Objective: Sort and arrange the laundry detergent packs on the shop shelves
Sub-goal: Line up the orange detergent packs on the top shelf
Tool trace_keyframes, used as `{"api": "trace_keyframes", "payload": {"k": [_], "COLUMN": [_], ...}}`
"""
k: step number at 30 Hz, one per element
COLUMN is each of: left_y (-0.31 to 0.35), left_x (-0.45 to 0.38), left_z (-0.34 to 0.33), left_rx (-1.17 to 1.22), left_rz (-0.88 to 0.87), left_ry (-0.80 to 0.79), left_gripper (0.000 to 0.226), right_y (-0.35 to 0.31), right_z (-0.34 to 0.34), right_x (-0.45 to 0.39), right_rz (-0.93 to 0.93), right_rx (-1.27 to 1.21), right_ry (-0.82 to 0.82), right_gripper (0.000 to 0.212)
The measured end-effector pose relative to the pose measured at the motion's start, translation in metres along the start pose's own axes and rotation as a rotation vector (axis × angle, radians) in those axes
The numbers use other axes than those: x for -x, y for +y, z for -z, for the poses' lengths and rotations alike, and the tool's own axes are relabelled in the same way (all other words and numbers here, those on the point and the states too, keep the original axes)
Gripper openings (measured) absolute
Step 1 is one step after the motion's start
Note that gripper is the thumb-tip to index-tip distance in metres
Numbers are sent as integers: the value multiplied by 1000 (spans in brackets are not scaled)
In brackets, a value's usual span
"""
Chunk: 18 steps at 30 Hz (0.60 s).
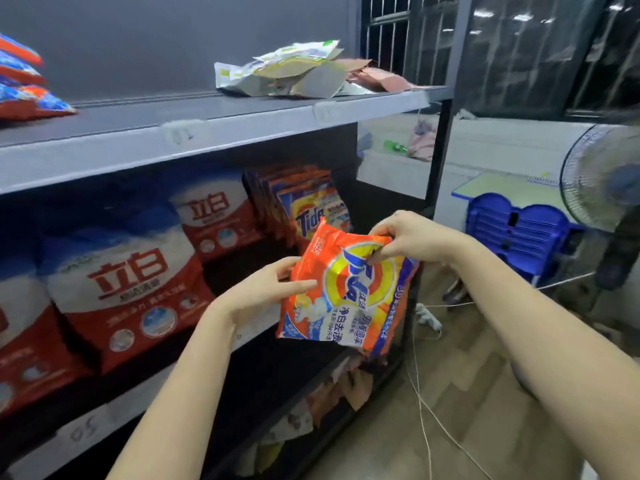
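1. Pack [346, 289] in play — an orange Tide pack, held in front of the middle shelf [145, 407], clear of it, tilted with its logo lying sideways.

2. Both hands are on it. The left hand [266, 289] has its grip on the left edge, thumb laid across the front and fingers behind. The right hand [408, 237] has its grip on the top right corner, fingertips curled in and pinching the film.

3. What looks done: on the middle shelf, a Tide row [304, 206] stands upright just behind the held pack, and to its left the red-and-white bags [131, 282] stand front-out in a line running off the left edge.

4. What looks left: the held pack is not yet shelved — my read is it belongs with the Tide row, and it will need turning upright first.

5. Top shelf [207, 133] looks unfinished. A loose heap [294, 71] of pale packets lies flat and jumbled at the right end, and a stack [24, 84] of blue-and-orange packs lies flat at the far left, well apart from it.

6. Bottom shelf holds more packets [332, 393], dim and partly hidden; I cannot tell whether they are sorted.

7. Judgement: mid-task, one shelf largely in order and at least one heap untouched.
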<state>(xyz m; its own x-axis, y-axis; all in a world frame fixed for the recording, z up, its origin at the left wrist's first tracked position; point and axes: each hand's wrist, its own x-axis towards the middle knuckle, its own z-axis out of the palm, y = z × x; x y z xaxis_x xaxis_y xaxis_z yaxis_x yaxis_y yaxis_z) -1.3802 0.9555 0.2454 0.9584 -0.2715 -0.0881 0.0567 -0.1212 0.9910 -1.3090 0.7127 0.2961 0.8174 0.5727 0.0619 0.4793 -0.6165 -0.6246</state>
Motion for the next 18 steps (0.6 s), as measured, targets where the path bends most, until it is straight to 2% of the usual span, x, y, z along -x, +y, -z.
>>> {"api": "trace_keyframes", "payload": {"k": [3, 5, 11, 14, 18], "left_y": [8, 5, -15, -23, -23], "left_x": [-36, -60, -109, -123, -141], "left_z": [-28, -46, -88, -102, -114], "left_rx": [-16, -65, 27, 98, 183], "left_rz": [-3, -35, -101, -84, -77], "left_ry": [-58, -37, 237, 303, 367], "left_gripper": [47, 45, 22, 23, 25], "right_y": [22, 37, 104, 144, 188], "right_z": [14, 21, 41, 37, 22], "right_x": [-6, -7, 0, 4, 15], "right_rz": [19, 48, -22, -79, -218], "right_rx": [70, 128, 152, 30, -343], "right_ry": [-40, -41, 75, 230, 446], "right_gripper": [8, 9, 14, 21, 34]}}
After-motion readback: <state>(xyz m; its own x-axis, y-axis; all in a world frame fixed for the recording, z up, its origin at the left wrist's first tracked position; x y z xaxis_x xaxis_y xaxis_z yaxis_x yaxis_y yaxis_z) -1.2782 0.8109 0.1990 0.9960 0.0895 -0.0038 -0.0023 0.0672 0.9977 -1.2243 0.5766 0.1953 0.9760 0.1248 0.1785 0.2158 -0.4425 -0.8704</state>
